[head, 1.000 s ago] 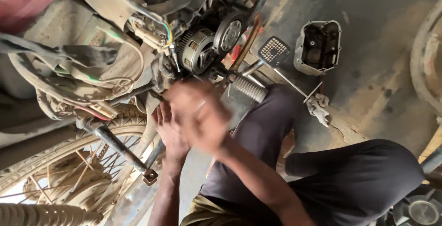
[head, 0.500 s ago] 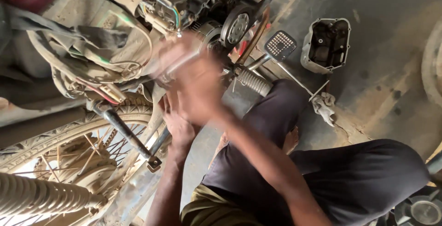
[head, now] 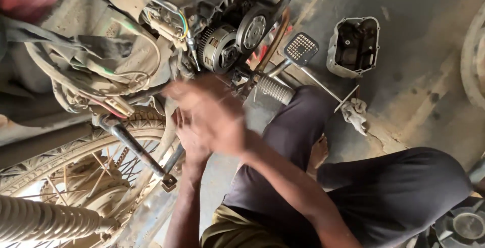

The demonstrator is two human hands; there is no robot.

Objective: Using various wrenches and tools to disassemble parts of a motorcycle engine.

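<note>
Both hands, the right hand [head: 212,114] blurred over the left hand [head: 189,139], work beside the motorcycle's exposed clutch assembly [head: 220,48]; their grip cannot be told. The clutch looks heavy, rigid, perhaps oily, best held by its toothed rim.

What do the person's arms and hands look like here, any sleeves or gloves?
Both hands are bare, with no gloves. The right hand is motion-blurred; the left hand sits partly behind it. Both forearms are bare with no sleeves in view. No watch, rings or markings can be made out.
</note>
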